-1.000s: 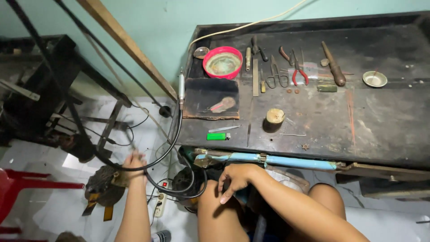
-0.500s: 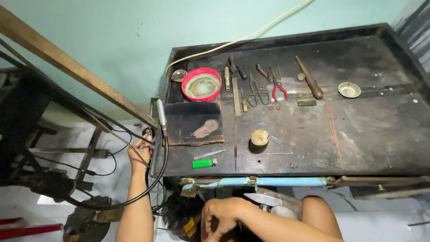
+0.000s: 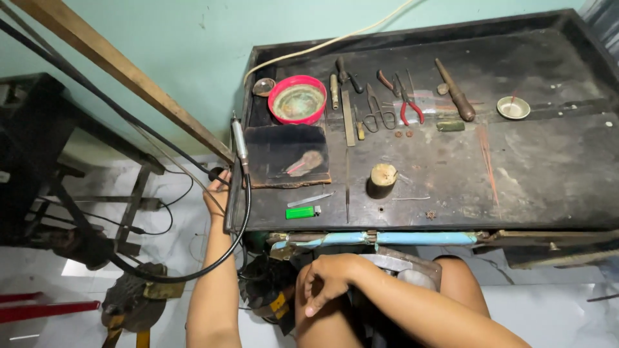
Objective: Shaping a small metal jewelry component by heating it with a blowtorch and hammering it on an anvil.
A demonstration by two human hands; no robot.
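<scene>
1. The left hand (image 3: pixel 216 188) is raised beside the left edge of the workbench (image 3: pixel 548 167), its fingers curled around the black hose (image 3: pixel 245 193) of a rotary tool; how firmly they press I cannot tell.
2. The tool's handpiece (image 3: pixel 239 136), a slim silvery-grey rod with a fine tip, stands just above the hand and leans against the bench edge.
3. From the hand the hose, thick and glossy black, loops down and away to the lower left, toward a dark motor (image 3: pixel 129 303) on the floor.
4. The right hand (image 3: pixel 327 278) rests on the person's knee below the bench front, fingers loosely bent and holding nothing.
5. Right of the left hand, on the bench, lies a dark block (image 3: pixel 287 154); below that a green lighter (image 3: pixel 302 212).
6. Farther up and right sit a red bowl (image 3: pixel 297 100), red-handled pliers (image 3: pixel 407 103) and a small wooden stump (image 3: pixel 383 175).
</scene>
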